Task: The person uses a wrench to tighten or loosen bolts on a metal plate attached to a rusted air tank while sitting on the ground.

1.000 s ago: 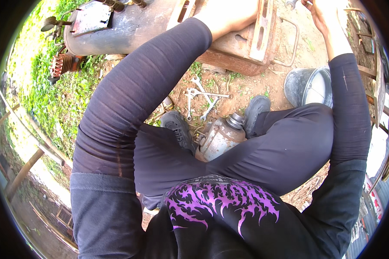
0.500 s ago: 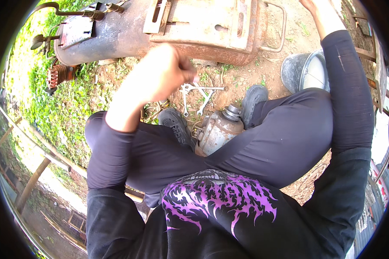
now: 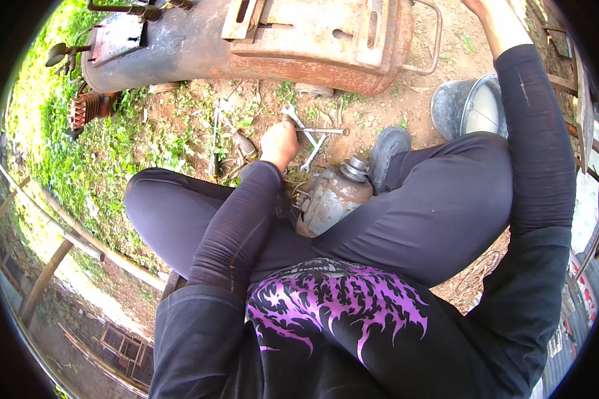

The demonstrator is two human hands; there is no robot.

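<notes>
My left hand (image 3: 278,143) reaches down among the wrenches (image 3: 319,143) on the dirt, fingers curled at their near side; what they grip is hidden. Left of it lie long thin tools and a dark-handled piece (image 3: 245,145). My right hand (image 3: 484,14) is at the top edge beside a large rusty horizontal tank (image 3: 306,60), its fingers mostly cropped off. The tank carries slotted plates, a handle and pipe fittings. Between my crossed legs stands a pale, rust-marked metal canister (image 3: 333,203) with a steel collar on top.
A grey bucket (image 3: 449,110) with pale contents stands beside my right knee. A finned orange-brown machine part (image 3: 86,112) is at the tank's left end. Bamboo poles (image 3: 53,279) run along the left, weeds cover the left ground, and wooden pieces (image 3: 579,113) line the far right.
My left hand has left the tank top and come down to the tools on the ground. My right hand stays up at the top edge. The view has shifted slightly, showing more tools.
</notes>
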